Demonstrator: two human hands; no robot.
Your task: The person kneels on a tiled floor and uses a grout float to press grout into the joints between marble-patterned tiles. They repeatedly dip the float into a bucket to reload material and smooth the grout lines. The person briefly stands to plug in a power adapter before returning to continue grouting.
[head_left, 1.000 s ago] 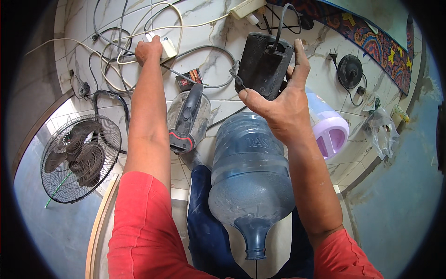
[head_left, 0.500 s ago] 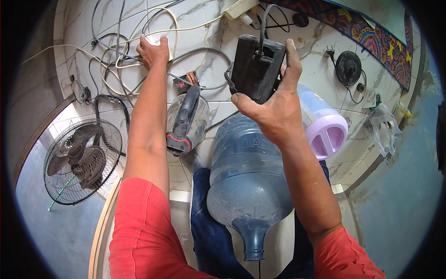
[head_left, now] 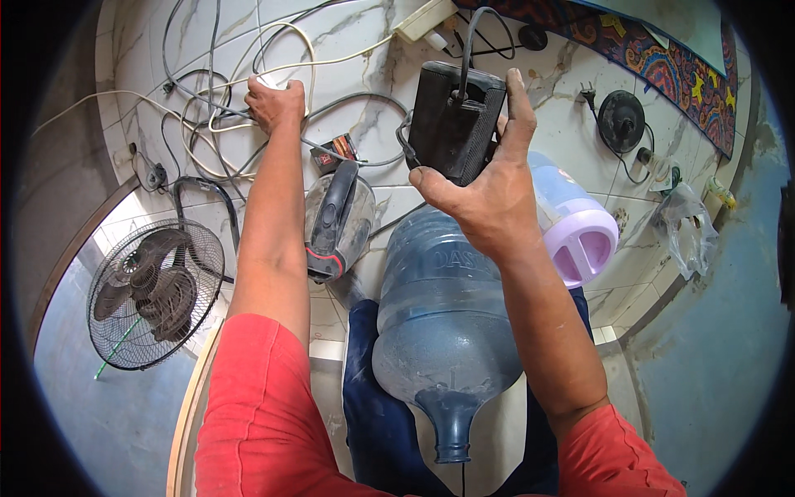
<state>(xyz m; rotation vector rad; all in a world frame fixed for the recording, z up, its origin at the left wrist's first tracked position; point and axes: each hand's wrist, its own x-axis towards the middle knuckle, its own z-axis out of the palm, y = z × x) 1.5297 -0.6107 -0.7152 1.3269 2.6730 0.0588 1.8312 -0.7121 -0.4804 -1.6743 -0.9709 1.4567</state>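
My right hand (head_left: 501, 186) grips a black box-shaped device (head_left: 451, 124) from its right side and below. A grey cable loops out of the device's top, and its front is ribbed. My left hand (head_left: 276, 106) reaches to the tiles at the far left, fingers curled on a small white object (head_left: 270, 80) that is mostly hidden under them. White and grey cables (head_left: 219, 103) lie in loops around that hand. A large blue water bottle (head_left: 447, 306) lies between my legs below the device, its neck toward me.
Near my left forearm lie a dusty handheld vacuum cleaner (head_left: 338, 219) and a small dark box (head_left: 334, 151). A caged fan (head_left: 156, 294) stands left. Rightward are a purple-lidded jug (head_left: 580, 240), a black round base with a plug (head_left: 620, 122) and a plastic bag (head_left: 686, 228). A cream power strip (head_left: 426, 18) lies at the far side.
My left hand has shifted slightly nearer to me, its fingers more curled over the white object. The right hand keeps the black device almost still.
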